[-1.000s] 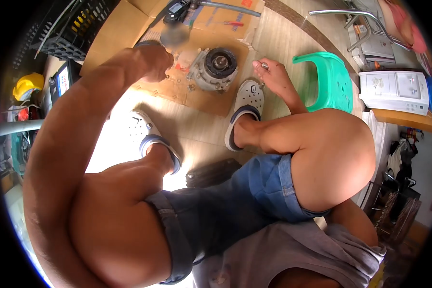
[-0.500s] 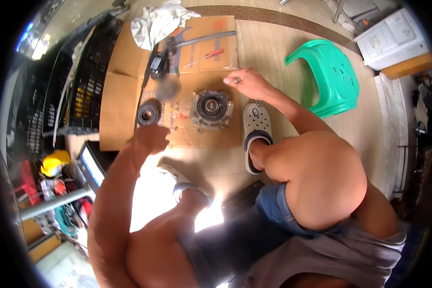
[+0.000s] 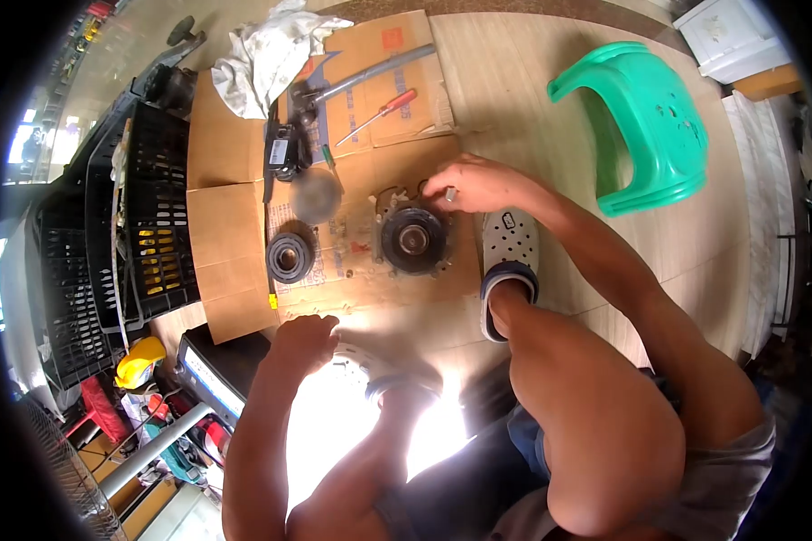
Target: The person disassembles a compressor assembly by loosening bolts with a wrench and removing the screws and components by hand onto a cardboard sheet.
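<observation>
My right hand [image 3: 469, 184] is closed on a small metal piece [image 3: 451, 194], whose end shows between the fingers. Its fingertips are at the upper right edge of a round metal part with a black ring [image 3: 413, 238], lying on flattened cardboard [image 3: 230, 216]. My left hand [image 3: 305, 345] is curled closed near the lower cardboard edge, and anything inside it is hidden. Between the hands' level and the tools sits a black grooved wheel [image 3: 290, 258], left of the metal part. A red-handled screwdriver [image 3: 395, 103] lies higher on the cardboard.
Beyond are a metal bar [image 3: 374, 72], a black device [image 3: 284, 155] and a white cloth [image 3: 271, 54]. Black crates [image 3: 158, 216] stand at left, a green stool [image 3: 654, 126] at right. My shoe [image 3: 511, 248] is beside the cardboard's right edge.
The view has shifted. My right hand has moved left to the round metal part with its small piece. My left hand has drawn back toward me, away from the grooved wheel.
</observation>
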Available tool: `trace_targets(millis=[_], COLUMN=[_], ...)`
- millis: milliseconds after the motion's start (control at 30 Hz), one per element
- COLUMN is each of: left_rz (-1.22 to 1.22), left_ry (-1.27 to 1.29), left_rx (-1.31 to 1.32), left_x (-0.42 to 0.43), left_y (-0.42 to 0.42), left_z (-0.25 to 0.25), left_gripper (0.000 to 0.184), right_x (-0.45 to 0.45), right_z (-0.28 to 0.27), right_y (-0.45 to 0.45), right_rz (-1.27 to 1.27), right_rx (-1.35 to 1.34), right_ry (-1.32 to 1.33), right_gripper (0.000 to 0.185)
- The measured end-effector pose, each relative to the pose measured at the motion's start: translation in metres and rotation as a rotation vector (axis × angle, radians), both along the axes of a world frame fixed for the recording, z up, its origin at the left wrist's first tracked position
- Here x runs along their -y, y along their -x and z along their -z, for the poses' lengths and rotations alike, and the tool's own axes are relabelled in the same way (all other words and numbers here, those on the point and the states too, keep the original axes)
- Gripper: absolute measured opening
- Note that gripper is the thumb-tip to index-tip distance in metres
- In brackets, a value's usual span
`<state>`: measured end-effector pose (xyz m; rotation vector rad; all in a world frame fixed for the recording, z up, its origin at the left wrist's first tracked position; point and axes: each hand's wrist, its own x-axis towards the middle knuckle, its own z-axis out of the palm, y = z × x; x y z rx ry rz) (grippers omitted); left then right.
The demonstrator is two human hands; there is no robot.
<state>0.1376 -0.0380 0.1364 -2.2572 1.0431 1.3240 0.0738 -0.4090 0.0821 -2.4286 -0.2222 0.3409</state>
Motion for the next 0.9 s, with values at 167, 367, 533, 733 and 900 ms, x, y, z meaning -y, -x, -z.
trace_targets(millis=[167,367,533,733,900], left_rz=[0.078,0.298,-0.183,-0.115,-0.155], left_ry=[0.134,0.67,0.865,0.982,1.014], left_rx=[0.111,0.272,0.115,0.022,-0.058], left_x=[0.015,0.033,0.086,0.107,0.109], left_y=[-0.007,-0.049,-0.063,-0.069,-0.072], left_z=[0.003,0.011,0.033,0.057,0.057], left_gripper=[0.029,0.014,0.026,0.026,0.03], right_x=[-0.005,-0.005,-0.005,-0.008,-0.001], right_z=[0.01,0.012,0.014,0.019,-0.003], right_y=[0.006,0.006,0.006,0.007,-0.011], right_rz=[0.052,0.079,0.102,0.07,0.138], right_rx=[0.037,0.111,0.06,0.058,-0.017], right_ry=[-0.107,-0.143,-0.193,-0.118,-0.219], right_gripper=[0.017,0.016,0.017,0.024,0.026])
